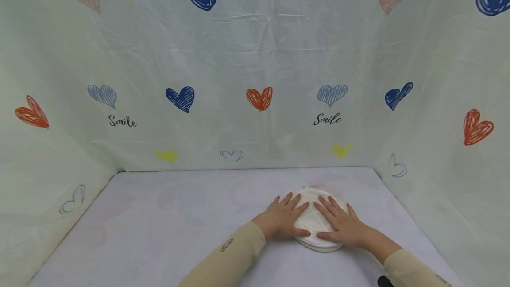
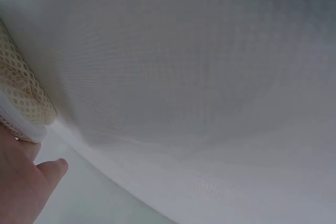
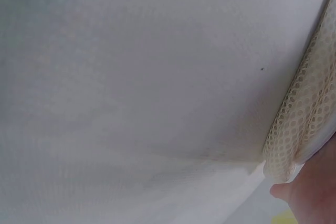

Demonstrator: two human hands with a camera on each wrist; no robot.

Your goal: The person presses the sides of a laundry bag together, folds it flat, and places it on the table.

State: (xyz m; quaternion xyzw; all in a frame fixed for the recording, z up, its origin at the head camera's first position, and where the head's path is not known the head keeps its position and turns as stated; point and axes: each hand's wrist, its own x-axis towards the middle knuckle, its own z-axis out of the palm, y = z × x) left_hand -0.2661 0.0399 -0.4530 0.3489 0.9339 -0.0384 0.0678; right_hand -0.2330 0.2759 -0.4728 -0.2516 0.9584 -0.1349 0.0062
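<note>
A round, flat white mesh bag [image 1: 312, 221] lies on the right half of the table. My left hand [image 1: 282, 218] rests on its left side with the fingers spread, and my right hand [image 1: 345, 226] lies the same way on its right side. Both thumbs point inward across the bag, apart from each other. In the left wrist view the cream honeycomb mesh of the bag [image 2: 21, 85] and a white trim show beside the left hand [image 2: 21, 184]. The right wrist view has the layered mesh edge [image 3: 296, 129] against the right hand [image 3: 315, 190]. The palms hide parts of the bag.
A pale cloth covers the table [image 1: 159, 229]. Behind it and at both sides hangs a white curtain [image 1: 223, 132] printed with hearts and "Smile". A small black object [image 1: 384, 281] shows at the bottom edge near the right sleeve [image 1: 414, 269].
</note>
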